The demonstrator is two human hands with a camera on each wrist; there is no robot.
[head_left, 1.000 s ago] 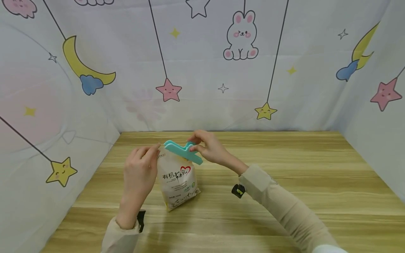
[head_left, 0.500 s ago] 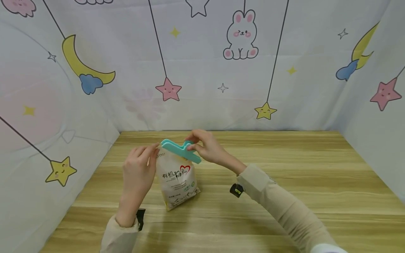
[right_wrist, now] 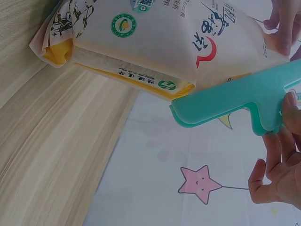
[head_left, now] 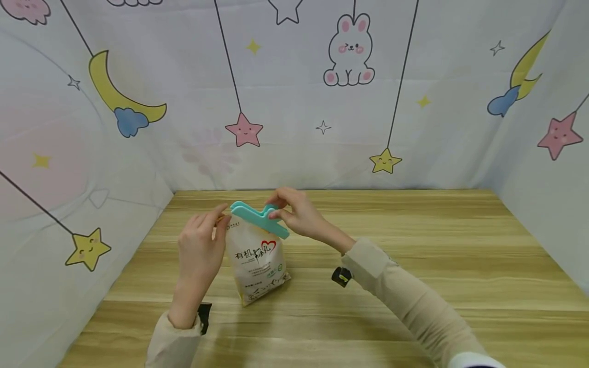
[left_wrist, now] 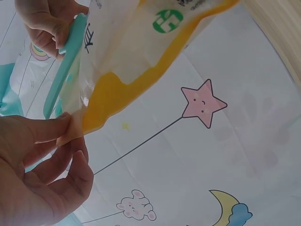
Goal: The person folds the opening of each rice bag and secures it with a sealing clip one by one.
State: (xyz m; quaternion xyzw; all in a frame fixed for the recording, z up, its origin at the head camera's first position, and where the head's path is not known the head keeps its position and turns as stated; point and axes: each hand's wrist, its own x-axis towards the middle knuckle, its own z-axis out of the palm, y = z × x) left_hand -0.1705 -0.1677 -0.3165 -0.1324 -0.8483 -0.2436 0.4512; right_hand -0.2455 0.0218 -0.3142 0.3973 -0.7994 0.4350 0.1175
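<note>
A cream and yellow food bag (head_left: 257, 266) with dark Chinese lettering and a red heart stands on the table. My left hand (head_left: 202, 245) pinches its upper left corner between thumb and fingers, which shows closely in the left wrist view, where the yellow side fold of the bag (left_wrist: 127, 92) hangs from that hand (left_wrist: 51, 165). A long turquoise bag clip (head_left: 257, 217) lies slantwise across the bag's top edge. My right hand (head_left: 299, 214) pinches the clip by its handles. In the right wrist view the clip (right_wrist: 225, 99) overlaps the top of the bag; whether it bites cannot be told.
The wood-grain table (head_left: 391, 306) extends on both sides of the bag. A pale cloth backdrop (head_left: 294, 158) printed with stars, moons and a rabbit rises behind it and along the sides. Black straps with cameras (head_left: 341, 276) sit at the wrists.
The clip and my right hand have shifted slightly left and up along the bag's top. My left hand still pinches the corner, and the bag stands in nearly the same place.
</note>
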